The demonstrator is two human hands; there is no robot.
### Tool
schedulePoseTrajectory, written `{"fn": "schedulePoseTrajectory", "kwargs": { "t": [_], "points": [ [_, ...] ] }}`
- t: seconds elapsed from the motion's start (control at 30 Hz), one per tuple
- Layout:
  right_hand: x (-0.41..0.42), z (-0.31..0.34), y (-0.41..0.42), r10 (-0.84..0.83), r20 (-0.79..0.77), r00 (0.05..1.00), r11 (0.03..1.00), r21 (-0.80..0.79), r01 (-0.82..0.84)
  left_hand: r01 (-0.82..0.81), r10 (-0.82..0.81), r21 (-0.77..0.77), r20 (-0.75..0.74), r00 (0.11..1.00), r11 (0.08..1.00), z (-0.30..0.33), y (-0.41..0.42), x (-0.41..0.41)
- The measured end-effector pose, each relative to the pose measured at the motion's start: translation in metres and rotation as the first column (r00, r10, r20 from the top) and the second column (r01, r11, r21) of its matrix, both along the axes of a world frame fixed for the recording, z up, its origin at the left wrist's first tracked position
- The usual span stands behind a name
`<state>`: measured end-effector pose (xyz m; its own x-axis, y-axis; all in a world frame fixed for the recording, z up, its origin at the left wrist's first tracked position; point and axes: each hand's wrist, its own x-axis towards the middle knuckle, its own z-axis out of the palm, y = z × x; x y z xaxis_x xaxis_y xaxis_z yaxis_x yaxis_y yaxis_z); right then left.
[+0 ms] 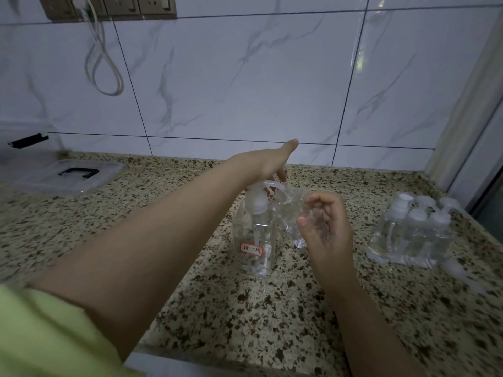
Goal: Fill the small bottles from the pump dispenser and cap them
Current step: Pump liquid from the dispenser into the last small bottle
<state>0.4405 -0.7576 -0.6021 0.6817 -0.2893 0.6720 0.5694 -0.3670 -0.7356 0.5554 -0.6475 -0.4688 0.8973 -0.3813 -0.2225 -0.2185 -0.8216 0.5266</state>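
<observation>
Clear small bottle [295,221] gripped, counter edge [217,357] near

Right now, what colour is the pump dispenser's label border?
Red border on a white label, handwritten dark text; head view.

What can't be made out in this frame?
Head view only:
- Small bottle: fill level unreadable; motion blur, right hand covers it.
- Pump dispenser head: hidden under left hand.
- Dispenser label: characters too blurred.
- Capped bottles: count unclear; clear plastic overlaps.
</observation>
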Motion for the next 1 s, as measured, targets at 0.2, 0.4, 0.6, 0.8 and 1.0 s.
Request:
{"fn": "schedulePoseTrajectory", "kwargs": {
  "t": [0.2,0.4,0.6,0.8,1.0],
  "points": [
    [0.0007,-0.0007,-0.0002,-0.004,0.001,1.0,1.0,-0.014,0.004,0.008,-0.008,-0.006,-0.006,1.0,1.0,-0.0002,0.0003,0.0004],
    [0.0003,0.0009,-0.0001,0.007,0.003,1.0,1.0,-0.011,-0.007,0.02,-0.02,0.025,0.008,1.0,0.999,0.0036,-0.0013,0.0002],
    [-0.0002,0.0001,-0.0007,0.013,0.011,1.0,1.0,-0.022,-0.013,0.033,-0.033,0.049,0.012,0.999,0.998,0.0013,-0.0015,0.0006],
    [-0.0002,0.0003,-0.0004,0.017,0.009,1.0,1.0,-0.014,-0.017,0.026,-0.027,0.05,0.021,0.999,0.998,0.0006,-0.0022,-0.0004],
    [0.0006,-0.0004,0.0002,0.019,-0.008,1.0,1.0,-0.019,-0.019,0.029,-0.03,0.052,0.01,1.0,0.998,0.0021,-0.0021,-0.0015]
  ]
}}
